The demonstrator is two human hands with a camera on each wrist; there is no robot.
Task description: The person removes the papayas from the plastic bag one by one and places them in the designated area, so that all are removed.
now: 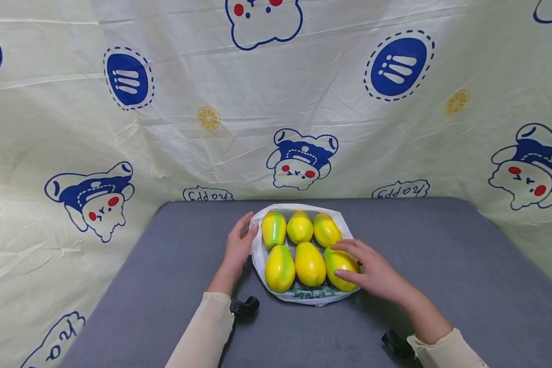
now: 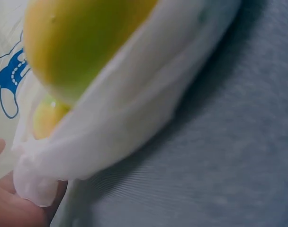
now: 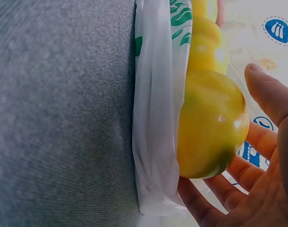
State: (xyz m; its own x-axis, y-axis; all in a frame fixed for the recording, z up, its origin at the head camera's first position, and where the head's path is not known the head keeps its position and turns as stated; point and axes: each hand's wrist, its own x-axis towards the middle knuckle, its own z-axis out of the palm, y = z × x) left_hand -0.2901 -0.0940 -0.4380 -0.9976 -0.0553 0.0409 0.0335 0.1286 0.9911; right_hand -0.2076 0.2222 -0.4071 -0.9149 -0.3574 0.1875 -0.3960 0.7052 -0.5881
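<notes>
Several glossy yellow fruits with green patches, shaped like papayas, lie in two rows in a white plastic bag with its mouth spread wide. Against the bag's left rim rests my left hand, thumb and fingers apart; the left wrist view shows a bunched bag corner over that hand. My right hand is at the near right fruit. In the right wrist view its fingers spread behind this fruit, and the thumb stands off it.
The bag lies on a grey cloth-covered table, close to its far edge. Behind hangs a pale printed curtain with blue cartoon figures. Dark straps with small devices sit at both wrists.
</notes>
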